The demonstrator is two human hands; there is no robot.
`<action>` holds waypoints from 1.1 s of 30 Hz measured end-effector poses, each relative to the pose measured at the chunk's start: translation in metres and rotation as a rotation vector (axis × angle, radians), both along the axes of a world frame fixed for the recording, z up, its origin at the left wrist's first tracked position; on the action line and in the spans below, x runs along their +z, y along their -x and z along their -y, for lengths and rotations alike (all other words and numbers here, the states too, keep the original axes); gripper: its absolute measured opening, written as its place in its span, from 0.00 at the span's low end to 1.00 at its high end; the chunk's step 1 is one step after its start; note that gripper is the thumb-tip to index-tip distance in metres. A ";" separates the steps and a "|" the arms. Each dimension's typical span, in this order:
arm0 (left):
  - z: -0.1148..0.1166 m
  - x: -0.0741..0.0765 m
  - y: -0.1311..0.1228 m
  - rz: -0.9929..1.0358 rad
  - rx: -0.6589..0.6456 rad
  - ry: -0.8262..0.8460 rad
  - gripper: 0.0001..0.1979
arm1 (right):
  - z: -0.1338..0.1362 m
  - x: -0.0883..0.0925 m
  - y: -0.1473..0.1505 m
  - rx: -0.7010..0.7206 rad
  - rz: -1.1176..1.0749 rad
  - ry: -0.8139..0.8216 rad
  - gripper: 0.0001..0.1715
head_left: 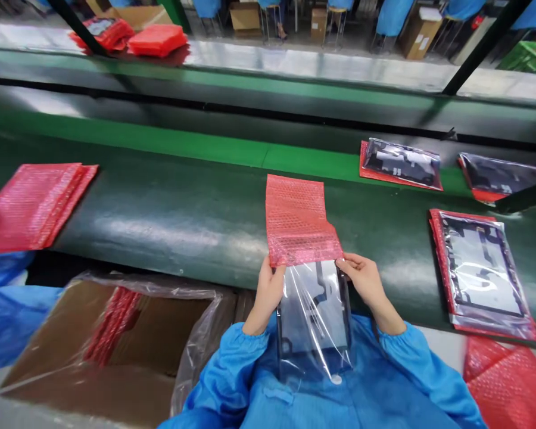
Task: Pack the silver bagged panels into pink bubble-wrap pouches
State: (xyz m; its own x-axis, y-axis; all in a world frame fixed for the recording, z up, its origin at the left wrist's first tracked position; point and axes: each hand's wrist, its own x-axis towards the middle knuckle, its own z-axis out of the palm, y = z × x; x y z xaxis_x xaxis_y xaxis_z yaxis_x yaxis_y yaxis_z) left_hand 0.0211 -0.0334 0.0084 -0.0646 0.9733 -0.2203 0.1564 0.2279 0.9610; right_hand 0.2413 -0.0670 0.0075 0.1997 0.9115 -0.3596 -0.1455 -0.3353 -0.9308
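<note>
In front of my body is a flat panel (312,316) in a clear plastic bag, grey with dark edges. Its far end is inside the mouth of a red bubble bag (297,217), which lies on the green surface and has a crease across its middle. My left hand (268,289) pinches the left corner of the bubble bag's mouth beside the panel. At the right corner, my right hand (364,283) grips the same mouth with thumb and fingers. The panel's near end stays outside, close to my blue smock (304,405).
A lined cardboard box (129,381) with red bubble bags stands at lower left. Wrapped panels (482,268) lie on red bags to the right, others (402,162) farther back. At far left a co-worker's hand touches stacked bubble bags (31,205). Dark posts (486,47) cross the view.
</note>
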 end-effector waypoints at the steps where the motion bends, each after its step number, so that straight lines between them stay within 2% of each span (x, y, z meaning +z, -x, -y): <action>1: 0.002 0.000 0.001 -0.033 -0.003 -0.003 0.17 | -0.001 0.001 0.004 -0.010 0.040 0.019 0.28; 5: 0.009 0.005 0.003 -0.063 -0.027 -0.005 0.17 | 0.008 0.004 0.007 -0.005 0.334 0.014 0.27; 8: 0.012 0.008 0.001 -0.057 -0.037 -0.020 0.19 | 0.018 0.008 0.002 0.097 0.585 -0.010 0.26; 10: 0.015 0.007 0.001 -0.094 -0.074 -0.036 0.20 | 0.026 0.011 -0.002 0.199 0.648 0.019 0.26; 14: 0.027 0.007 0.005 -0.240 -0.209 -0.037 0.21 | 0.044 0.017 -0.009 0.370 0.612 0.118 0.22; 20: 0.054 0.013 0.021 -0.428 -0.378 -0.038 0.20 | 0.080 0.017 -0.011 0.481 0.533 0.176 0.18; 28: 0.088 0.026 0.048 -0.775 -0.585 -0.033 0.20 | 0.114 0.017 -0.012 0.625 0.654 0.054 0.16; 33: 0.112 0.033 0.064 -0.858 -0.708 -0.040 0.21 | 0.135 0.024 -0.011 0.748 0.621 0.090 0.15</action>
State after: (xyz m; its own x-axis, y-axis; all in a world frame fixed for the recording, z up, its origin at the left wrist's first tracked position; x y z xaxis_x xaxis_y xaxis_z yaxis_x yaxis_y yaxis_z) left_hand -0.0424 -0.1457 0.0415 0.3918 0.8563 -0.3365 0.8553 -0.2043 0.4761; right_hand 0.2527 -0.2024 0.0312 -0.2418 0.8544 -0.4598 0.6413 -0.2149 -0.7366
